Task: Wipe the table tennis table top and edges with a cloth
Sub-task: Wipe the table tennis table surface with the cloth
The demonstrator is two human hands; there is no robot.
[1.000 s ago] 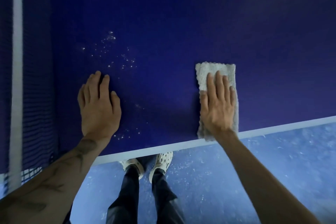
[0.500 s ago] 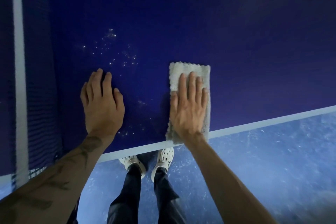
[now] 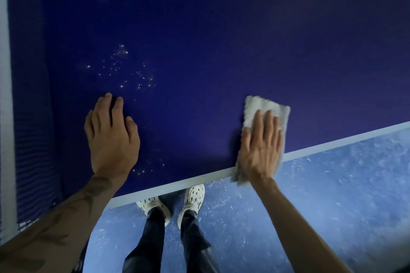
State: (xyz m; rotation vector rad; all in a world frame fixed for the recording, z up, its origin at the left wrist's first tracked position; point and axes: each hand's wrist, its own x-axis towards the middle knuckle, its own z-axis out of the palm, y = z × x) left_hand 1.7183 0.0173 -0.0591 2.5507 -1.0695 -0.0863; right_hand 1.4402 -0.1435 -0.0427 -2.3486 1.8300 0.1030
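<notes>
The dark blue table tennis table top (image 3: 221, 40) fills the upper view, with a white edge line (image 3: 177, 185) along its near side. My right hand (image 3: 260, 146) lies flat with straight fingers on a grey folded cloth (image 3: 264, 106), pressing it onto the table at the near edge; the cloth's lower end hangs over the white line. My left hand (image 3: 112, 137) rests flat on the table to the left, holding nothing. Pale specks (image 3: 131, 73) dot the surface beyond my left hand.
The net (image 3: 31, 117) with its white band runs down the left side. Below the table edge is a speckled blue floor (image 3: 332, 184), with my two white shoes (image 3: 173, 201) and dark trousers close under the edge.
My right hand slid the cloth left along the near edge, then back to the right, further than where it began. My left hand stayed in place on the table.
</notes>
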